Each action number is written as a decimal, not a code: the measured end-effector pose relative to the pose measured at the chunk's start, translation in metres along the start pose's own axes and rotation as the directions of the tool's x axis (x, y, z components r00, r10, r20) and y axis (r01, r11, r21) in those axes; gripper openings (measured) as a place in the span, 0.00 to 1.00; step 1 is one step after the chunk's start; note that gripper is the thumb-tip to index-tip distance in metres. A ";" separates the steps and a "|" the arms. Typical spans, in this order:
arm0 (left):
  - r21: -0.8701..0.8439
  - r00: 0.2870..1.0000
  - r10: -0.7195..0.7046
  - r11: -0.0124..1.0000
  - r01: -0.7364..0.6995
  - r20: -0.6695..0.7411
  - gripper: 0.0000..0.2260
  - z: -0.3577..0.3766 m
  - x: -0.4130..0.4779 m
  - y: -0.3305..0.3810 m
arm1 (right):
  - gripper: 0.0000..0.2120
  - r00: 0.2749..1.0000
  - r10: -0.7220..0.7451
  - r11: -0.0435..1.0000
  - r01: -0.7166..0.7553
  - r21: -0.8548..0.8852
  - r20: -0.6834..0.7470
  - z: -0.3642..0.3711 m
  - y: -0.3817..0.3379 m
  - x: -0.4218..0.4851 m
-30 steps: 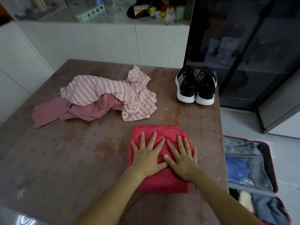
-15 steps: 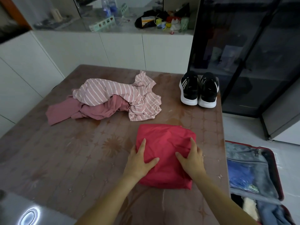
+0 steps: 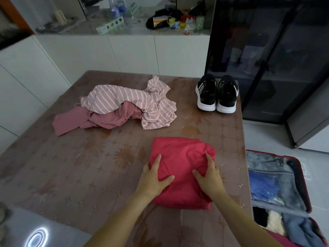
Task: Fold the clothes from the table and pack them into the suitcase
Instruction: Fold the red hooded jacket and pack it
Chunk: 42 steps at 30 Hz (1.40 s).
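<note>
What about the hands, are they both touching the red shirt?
Touching. The head view shows the left hand and the right hand gripping the folded red shirt at its two sides, thumbs lying on top of the cloth.

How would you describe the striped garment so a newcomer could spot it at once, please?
Start at the brown patterned table. On its far half, left of the black sneakers, two garments lie crumpled together. The striped garment is on top: pale pink with thin white stripes, over a plain dusty-pink garment.
</note>
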<state>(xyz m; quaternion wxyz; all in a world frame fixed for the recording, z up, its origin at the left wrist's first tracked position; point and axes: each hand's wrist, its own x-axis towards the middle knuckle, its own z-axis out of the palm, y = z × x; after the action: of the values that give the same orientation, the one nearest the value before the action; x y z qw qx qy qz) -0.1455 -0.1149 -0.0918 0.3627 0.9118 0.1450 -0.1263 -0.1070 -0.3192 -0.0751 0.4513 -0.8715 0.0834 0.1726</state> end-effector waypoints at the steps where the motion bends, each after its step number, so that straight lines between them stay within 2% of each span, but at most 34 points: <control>1: -0.001 1.000 0.001 1.000 -0.001 -0.002 0.43 0.000 0.000 0.000 | 0.39 1.000 -0.001 1.000 0.001 0.002 -0.001 0.000 0.000 -0.001; 13: 0.004 0.997 0.030 1.000 -0.030 0.072 0.43 -0.012 -0.028 -0.013 | 0.40 0.998 -0.019 0.998 0.022 -0.051 0.064 0.010 0.017 -0.037; 16: 0.002 1.000 0.027 1.000 -0.027 -0.006 0.43 -0.010 -0.029 -0.007 | 0.43 0.997 -0.041 0.969 0.024 -0.247 -0.061 0.003 0.013 -0.030; 19: 0.011 0.997 0.016 1.000 -0.015 -0.081 0.46 -0.002 -0.040 -0.001 | 0.44 0.957 -0.221 0.869 0.106 -0.482 -0.188 -0.009 0.006 -0.015; 21: -0.011 0.992 -0.012 1.000 0.010 -0.122 0.49 0.006 -0.054 -0.001 | 0.43 0.928 -0.347 0.808 0.226 -0.544 -0.131 -0.016 -0.003 0.003; 24: -0.178 0.971 -0.120 0.981 0.083 -0.208 0.55 0.019 -0.077 -0.002 | 0.44 0.909 -0.406 0.680 0.368 -0.634 0.092 -0.018 -0.021 0.035; 27: -0.396 0.915 -0.328 0.892 0.219 -0.233 0.60 0.031 -0.096 0.003 | 0.45 0.923 -0.288 0.665 0.386 -0.640 0.257 -0.015 -0.029 0.059; 30: -0.501 0.889 -0.414 0.821 0.272 -0.196 0.71 0.037 -0.105 0.007 | 0.47 0.944 -0.205 0.702 0.326 -0.633 0.259 -0.012 -0.024 0.063; 31: -0.500 0.891 -0.414 0.821 0.277 -0.187 0.71 0.036 -0.104 0.006 | 0.47 0.951 -0.194 0.711 0.306 -0.633 0.241 -0.012 -0.022 0.061; 34: -0.408 0.918 -0.360 0.873 0.268 -0.165 0.56 0.024 -0.087 -0.004 | 0.44 0.976 -0.127 0.756 0.209 -0.621 0.175 -0.013 -0.010 0.043; 36: -0.344 0.938 -0.299 0.911 0.227 -0.173 0.50 0.011 -0.070 -0.016 | 0.44 0.990 -0.071 0.792 0.132 -0.596 0.124 -0.017 0.004 0.022; 40: -0.303 0.954 -0.240 0.936 0.178 -0.181 0.45 -0.008 -0.054 -0.025 | 0.43 0.995 0.066 0.850 -0.020 -0.526 0.069 -0.014 0.038 -0.034; 42: -0.335 0.955 -0.248 0.924 0.183 -0.161 0.48 -0.002 -0.063 -0.022 | 0.41 0.996 0.089 0.869 -0.062 -0.491 0.030 -0.006 0.049 -0.057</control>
<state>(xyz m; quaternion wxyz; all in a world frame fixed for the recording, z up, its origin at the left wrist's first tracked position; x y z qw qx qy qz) -0.2113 -0.1090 -0.0833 0.4716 0.8282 0.2989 -0.0481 -0.1733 -0.3530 -0.0870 0.2113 -0.9486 0.0593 0.2281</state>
